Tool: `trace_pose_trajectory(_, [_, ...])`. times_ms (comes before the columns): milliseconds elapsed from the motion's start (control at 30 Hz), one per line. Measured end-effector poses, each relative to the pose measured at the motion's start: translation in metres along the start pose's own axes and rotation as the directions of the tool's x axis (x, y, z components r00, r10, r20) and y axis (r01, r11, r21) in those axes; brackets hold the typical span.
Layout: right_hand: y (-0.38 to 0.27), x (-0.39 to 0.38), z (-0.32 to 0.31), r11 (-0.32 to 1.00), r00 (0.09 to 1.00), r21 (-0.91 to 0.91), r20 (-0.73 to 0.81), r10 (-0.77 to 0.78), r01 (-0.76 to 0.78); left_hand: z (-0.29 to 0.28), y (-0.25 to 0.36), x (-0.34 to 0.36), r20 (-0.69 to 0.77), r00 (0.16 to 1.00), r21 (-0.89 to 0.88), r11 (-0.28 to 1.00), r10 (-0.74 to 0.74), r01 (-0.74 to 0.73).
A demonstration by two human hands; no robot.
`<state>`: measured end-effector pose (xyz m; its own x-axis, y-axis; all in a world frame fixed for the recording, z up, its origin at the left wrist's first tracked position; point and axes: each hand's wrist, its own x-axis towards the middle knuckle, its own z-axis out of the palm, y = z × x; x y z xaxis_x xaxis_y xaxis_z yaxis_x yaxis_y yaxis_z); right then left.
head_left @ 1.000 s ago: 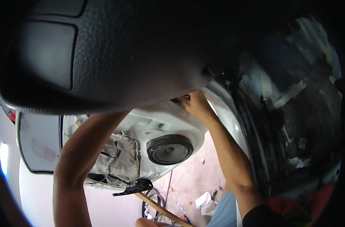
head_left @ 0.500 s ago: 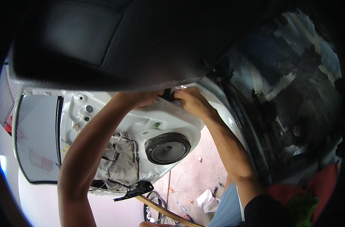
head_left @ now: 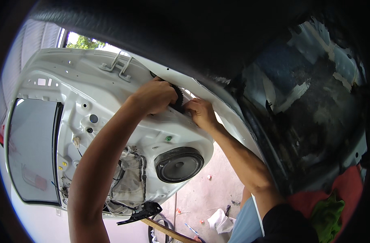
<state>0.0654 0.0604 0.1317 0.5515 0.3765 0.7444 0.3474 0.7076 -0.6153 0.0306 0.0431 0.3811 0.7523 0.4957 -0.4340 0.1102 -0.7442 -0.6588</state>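
One white car door (head_left: 108, 93) is standing open above a pinkish floor (head_left: 205, 198) (speaker (head_left: 179, 166) exposed). Left hand (head_left: 158, 96) is apparently gripping a black ribbed piece (head_left: 179, 97); right hand (head_left: 202, 113) is bending its fingers against it, closure unclear. Piece is sitting between hands, beside the door edge, probably behaving light, rubbery; ribs are offering best hold.
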Motion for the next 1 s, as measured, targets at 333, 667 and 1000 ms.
trace_pose_trajectory(333, [-0.002, 0.006, -0.009, 0.999, 0.989, 0.039, 0.145, -0.030, 0.025, 0.009, 0.002, 0.015, -0.060, 0.988, 0.097, 0.985, -0.140, 0.145])
trace_pose_trajectory(667, [-0.019, 0.021, -0.033, 0.974, 0.908, 0.088, 0.388, 0.157, -0.206, 0.009, 0.034, 0.022, -0.012, 0.954, -0.129, 0.946, -0.301, 0.297])
trace_pose_trajectory(1000, [-0.006, 0.000, -0.045, 0.871, 0.814, 0.272, 0.540, 0.214, -0.409, 0.012, 0.048, 0.016, 0.153, 0.953, -0.274, 0.915, -0.262, 0.296])
